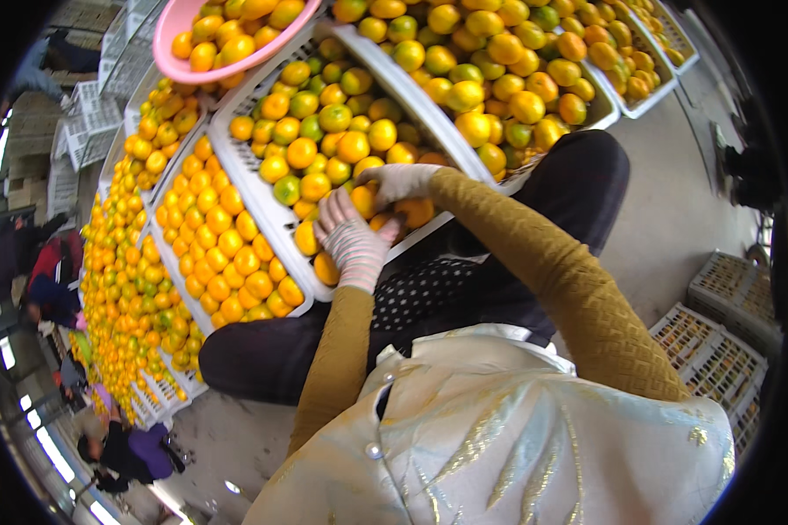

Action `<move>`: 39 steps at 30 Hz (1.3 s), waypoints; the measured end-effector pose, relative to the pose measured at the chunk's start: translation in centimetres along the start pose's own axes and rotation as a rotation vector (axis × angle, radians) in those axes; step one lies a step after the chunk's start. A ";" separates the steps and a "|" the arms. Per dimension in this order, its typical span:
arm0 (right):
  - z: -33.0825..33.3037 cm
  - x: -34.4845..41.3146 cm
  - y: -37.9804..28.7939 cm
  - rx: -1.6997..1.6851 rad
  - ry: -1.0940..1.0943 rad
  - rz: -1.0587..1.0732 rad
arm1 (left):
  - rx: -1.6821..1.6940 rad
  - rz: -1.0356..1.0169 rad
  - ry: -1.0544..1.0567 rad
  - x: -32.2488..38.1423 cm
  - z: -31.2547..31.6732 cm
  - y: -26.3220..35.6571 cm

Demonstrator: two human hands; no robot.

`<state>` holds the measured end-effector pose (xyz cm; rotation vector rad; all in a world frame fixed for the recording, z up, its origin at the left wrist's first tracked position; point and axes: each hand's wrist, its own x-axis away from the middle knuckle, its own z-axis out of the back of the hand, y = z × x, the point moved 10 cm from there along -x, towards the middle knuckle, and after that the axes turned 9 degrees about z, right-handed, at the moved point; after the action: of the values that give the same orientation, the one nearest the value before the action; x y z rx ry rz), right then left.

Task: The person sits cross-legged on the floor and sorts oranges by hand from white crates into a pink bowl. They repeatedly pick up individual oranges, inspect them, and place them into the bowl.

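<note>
My left hand (354, 244), in a striped fingerless glove, rests on mandarins at the near edge of a white plastic crate (256, 187). Its fingers lie extended, with the thumb apart from them. Close beside it, my right hand (400, 182) reaches down among the fruit in a pale glove. A mandarin (364, 201) lies between the two hands, and another mandarin (415, 211) sits just below the right one. Whether the right fingers grip a fruit is hidden. Yellow-orange and greenish mandarins (335, 118) lie loosely in this crate.
Left of it is a crate of orange mandarins (220, 220); to the right, a heaped crate (505, 72). A pink basin (164, 49) of mandarins stands at the back. Stacked crates (709, 354) are on the floor at right. Other people (131, 453) are at far left.
</note>
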<state>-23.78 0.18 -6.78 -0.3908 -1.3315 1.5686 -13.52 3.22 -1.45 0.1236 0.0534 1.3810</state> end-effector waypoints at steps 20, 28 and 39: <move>7.8 4.3 -7.5 0.423 0.212 0.042 | -0.173 0.132 -0.409 -1.4 0.7 0.8; 17.8 13.6 3.7 0.410 0.402 -0.451 | -0.157 0.099 -0.379 -1.3 1.1 0.9; 14.1 14.2 -2.5 -0.770 0.383 0.220 | -0.112 0.095 -0.373 -1.3 1.5 1.1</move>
<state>-39.68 3.92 5.04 -1.2787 -1.5733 1.0101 -14.69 2.05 0.17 0.2909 -0.3441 1.4325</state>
